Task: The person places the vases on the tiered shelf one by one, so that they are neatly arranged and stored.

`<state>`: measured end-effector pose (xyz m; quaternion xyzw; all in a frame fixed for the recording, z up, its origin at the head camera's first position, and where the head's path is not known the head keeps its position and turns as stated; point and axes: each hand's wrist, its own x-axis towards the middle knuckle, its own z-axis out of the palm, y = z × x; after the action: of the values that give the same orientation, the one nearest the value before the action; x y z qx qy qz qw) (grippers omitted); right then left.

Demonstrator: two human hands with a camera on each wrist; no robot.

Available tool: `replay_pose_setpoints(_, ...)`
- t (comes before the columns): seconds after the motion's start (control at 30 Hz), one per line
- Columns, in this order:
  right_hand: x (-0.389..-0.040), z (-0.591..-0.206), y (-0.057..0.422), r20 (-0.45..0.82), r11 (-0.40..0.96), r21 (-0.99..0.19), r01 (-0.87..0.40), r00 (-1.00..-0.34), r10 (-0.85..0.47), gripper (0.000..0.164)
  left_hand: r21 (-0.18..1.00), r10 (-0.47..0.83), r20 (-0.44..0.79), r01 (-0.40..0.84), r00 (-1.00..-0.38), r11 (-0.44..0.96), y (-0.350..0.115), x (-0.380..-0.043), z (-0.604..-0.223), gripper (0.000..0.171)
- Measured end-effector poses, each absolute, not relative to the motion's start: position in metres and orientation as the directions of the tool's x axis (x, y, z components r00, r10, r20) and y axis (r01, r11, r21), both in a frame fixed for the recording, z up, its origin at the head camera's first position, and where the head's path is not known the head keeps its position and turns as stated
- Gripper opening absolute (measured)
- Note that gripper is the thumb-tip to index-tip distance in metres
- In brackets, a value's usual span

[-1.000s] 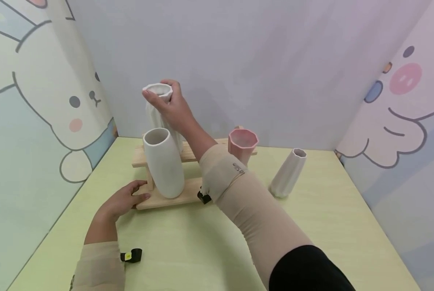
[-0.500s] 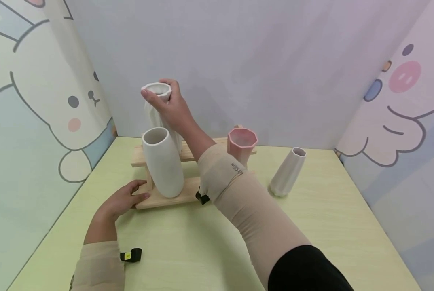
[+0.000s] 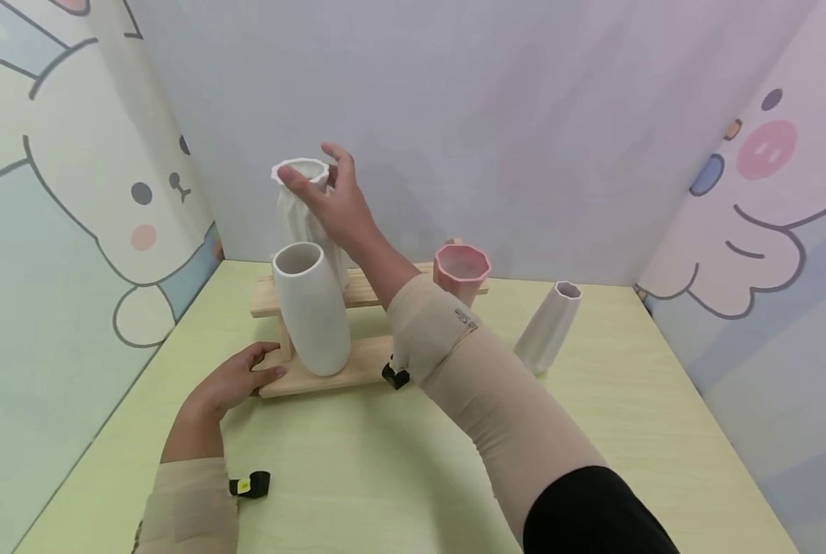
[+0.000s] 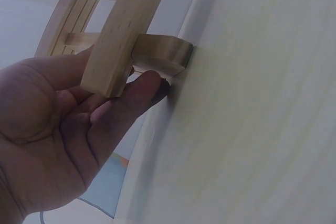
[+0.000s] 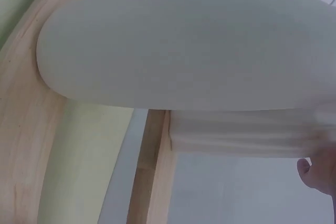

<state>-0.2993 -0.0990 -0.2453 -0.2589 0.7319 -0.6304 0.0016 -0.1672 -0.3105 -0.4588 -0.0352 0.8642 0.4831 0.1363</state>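
Observation:
A two-tier wooden rack (image 3: 367, 360) stands on the table. My left hand (image 3: 229, 385) holds the left end of its lower board; in the left wrist view, thumb and fingers lie around the board's end (image 4: 126, 30). A tall white fluted vase (image 3: 295, 217) stands upright on the upper tier, at the left. My right hand (image 3: 339, 204) is at its rim, the thumb across the near side and the index finger raised off it. In front, a smooth white vase (image 3: 314, 315) on the lower board partly hides the fluted one.
A pink faceted cup (image 3: 459, 283) is at the right end of the upper tier, partly behind my right sleeve. A narrower white fluted vase (image 3: 550, 327) stands on the table (image 3: 634, 400) to the right. Cartoon-printed walls (image 3: 94, 192) enclose both sides.
My right hand has loosened its grip on the fluted vase's rim; its fingers have spread and shifted slightly right. The vase and my left hand stay in place.

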Motion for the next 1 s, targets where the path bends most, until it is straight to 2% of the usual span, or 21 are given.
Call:
replay_pose_setpoints(0.27,-0.274,-0.217,-0.072,0.473,0.040,-0.862,-0.506,-0.829,-0.298,0.076,0.816,0.073,-0.285,-0.202,-0.956,0.542,-0.313,-0.166,-0.458,0.077)
replay_pose_setpoints(0.5,-0.261,-0.193,-0.027,0.577,0.022,-0.797,-0.603,-0.772,-0.264,0.064,0.816,0.071,-0.289,-0.207,-0.955,0.539,-0.316,-0.168,-0.460,0.079)
replay_pose_setpoints(0.63,-0.259,-0.190,0.006,0.605,0.078,-0.767,-0.637,-0.758,-0.242,0.063,0.810,0.069,-0.284,-0.201,-0.956,0.551,-0.319,-0.168,-0.461,0.081)
replay_pose_setpoints(0.83,-0.265,-0.194,0.053,0.649,0.085,-0.740,-0.667,-0.741,-0.172,0.062,0.810,0.069,-0.281,-0.198,-0.957,0.551,-0.323,-0.167,-0.461,0.082)
replay_pose_setpoints(1.0,-0.267,-0.203,0.085,0.668,0.090,-0.727,-0.680,-0.732,-0.136,0.073,0.813,0.069,-0.278,-0.196,-0.958,0.548,-0.324,-0.167,-0.462,0.080)
